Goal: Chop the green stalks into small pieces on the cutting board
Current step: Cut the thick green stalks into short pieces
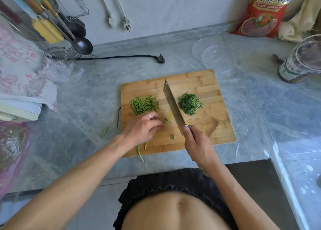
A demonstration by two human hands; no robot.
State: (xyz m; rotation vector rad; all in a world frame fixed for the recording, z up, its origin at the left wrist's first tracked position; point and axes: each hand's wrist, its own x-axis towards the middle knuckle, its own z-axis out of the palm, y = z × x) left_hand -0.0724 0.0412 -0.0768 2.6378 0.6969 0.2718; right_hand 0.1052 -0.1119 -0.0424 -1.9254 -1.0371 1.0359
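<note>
A wooden cutting board (199,83) lies on the grey counter. A pile of short light-green stalk pieces (143,104) sits on its left part, and a pile of finer dark-green cuttings (189,103) on its right. My left hand (143,128) rests on the board just below the left pile, fingers curled over a few loose pieces; what it holds is hidden. My right hand (197,142) grips the handle of a cleaver (172,106), whose blade points away between the two piles. Thin uncut stalks (140,152) stick out under my left wrist at the board's front edge.
A stray stalk piece (104,132) lies on the counter left of the board. Clear plastic lids (214,55) sit behind the board, a jar (300,62) at right, a black plug and cable (160,59) behind, hanging utensils and a cloth at left.
</note>
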